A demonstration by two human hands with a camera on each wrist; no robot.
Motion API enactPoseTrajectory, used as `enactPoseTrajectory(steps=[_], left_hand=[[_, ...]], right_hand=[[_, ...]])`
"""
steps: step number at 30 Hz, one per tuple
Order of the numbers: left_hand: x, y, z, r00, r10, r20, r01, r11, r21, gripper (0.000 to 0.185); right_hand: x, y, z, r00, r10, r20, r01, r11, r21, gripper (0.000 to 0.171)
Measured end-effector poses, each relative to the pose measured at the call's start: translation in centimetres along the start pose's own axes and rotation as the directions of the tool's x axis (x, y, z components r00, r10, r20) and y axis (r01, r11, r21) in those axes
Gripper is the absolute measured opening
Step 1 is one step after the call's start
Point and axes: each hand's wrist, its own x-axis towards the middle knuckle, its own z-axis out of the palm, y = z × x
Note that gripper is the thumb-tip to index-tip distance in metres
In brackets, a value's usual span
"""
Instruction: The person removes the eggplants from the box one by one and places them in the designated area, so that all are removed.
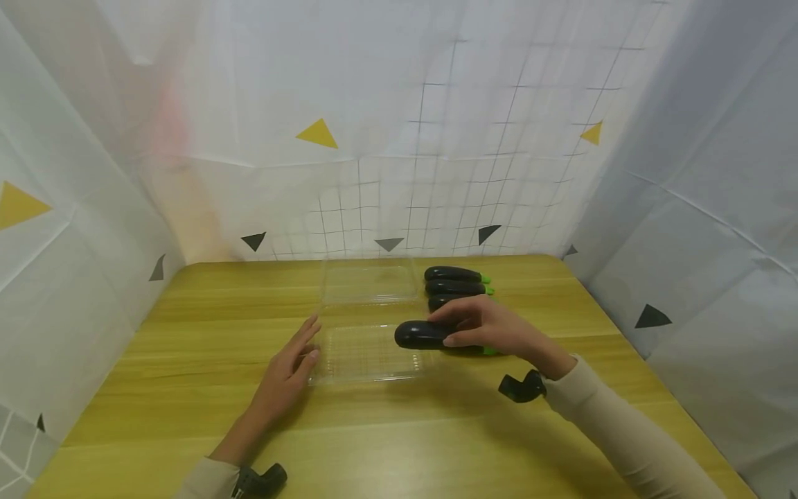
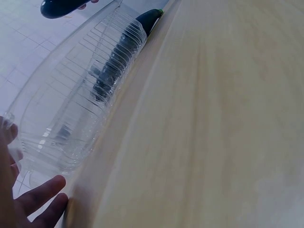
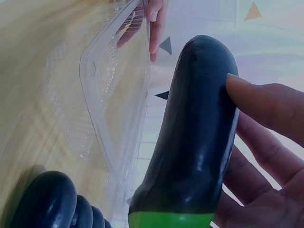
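My right hand (image 1: 483, 322) pinches a dark purple eggplant (image 1: 416, 335) between thumb and fingers. In the head view it overlaps the right edge of a clear plastic container (image 1: 368, 353). The right wrist view shows the held eggplant (image 3: 194, 123) up close, with a green band at its stem end. The container lies open, its lid (image 1: 370, 283) folded back toward the wall. My left hand (image 1: 283, 378) is at the container's left side, fingers extended along the rim. Several more eggplants (image 1: 455, 287) lie in a row to the right, partly hidden by my right hand.
The wooden table (image 1: 187, 360) is bounded by white sheets (image 1: 249, 104) with yellow and dark triangles and grid lines. A black wrist camera (image 1: 524, 387) sits on the right wrist, another camera (image 1: 263, 480) on the left. Eggplants (image 3: 47, 202) sit close below the held one.
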Motion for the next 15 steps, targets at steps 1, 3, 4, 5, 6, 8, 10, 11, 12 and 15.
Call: enactPoseTrajectory(steps=[1, 3, 4, 5, 6, 8, 10, 11, 12, 15], left_hand=[[0.0, 0.0, 0.0, 1.0, 0.001, 0.0, -0.001, 1.0, -0.002, 0.053], [0.0, -0.1, 0.0, 1.0, 0.005, -0.001, -0.005, 1.0, -0.006, 0.053], [0.0, -0.1, 0.0, 1.0, 0.008, -0.002, -0.008, 1.0, -0.004, 0.053], [0.0, -0.1, 0.0, 1.0, 0.007, -0.002, -0.007, 1.0, -0.006, 0.053], [0.0, 0.0, 0.0, 1.0, 0.007, -0.001, -0.007, 1.0, -0.007, 0.054], [0.0, 0.1, 0.0, 1.0, 0.005, -0.002, -0.005, 1.0, -0.005, 0.053], [0.0, 0.1, 0.0, 1.0, 0.002, -0.004, -0.002, 1.0, 0.005, 0.053], [0.0, 0.1, 0.0, 1.0, -0.001, -0.005, 0.001, 1.0, 0.008, 0.053], [0.0, 0.0, 0.0, 1.0, -0.004, -0.006, 0.004, 1.0, 0.01, 0.053], [0.0, -0.1, 0.1, 1.0, -0.004, -0.012, 0.005, 1.0, 0.007, 0.053]], right_hand=[[-0.1, 0.1, -0.1, 1.0, 0.001, 0.0, -0.001, 1.0, 0.004, 0.037], [-0.3, 0.2, -0.2, 1.0, 0.0, 0.002, 0.0, 1.0, 0.007, 0.037], [-0.3, 0.2, -0.3, 1.0, 0.0, 0.002, 0.0, 1.0, 0.011, 0.036], [-0.4, 0.3, -0.3, 1.0, 0.003, 0.002, -0.003, 1.0, 0.012, 0.036], [-0.5, 0.4, -0.4, 1.0, 0.004, 0.002, -0.004, 1.0, 0.013, 0.036], [-0.7, 0.5, -0.5, 1.0, 0.009, 0.002, -0.009, 1.0, 0.016, 0.036], [-0.9, 0.6, -0.6, 1.0, 0.012, 0.004, -0.013, 1.0, 0.019, 0.036], [-1.0, 0.7, -0.6, 1.0, 0.014, 0.005, -0.014, 1.0, 0.019, 0.036], [-1.1, 0.7, -0.6, 1.0, 0.017, 0.005, -0.017, 1.0, 0.019, 0.036], [-1.3, 1.0, -0.8, 1.0, 0.017, 0.007, -0.017, 1.0, 0.013, 0.036]])
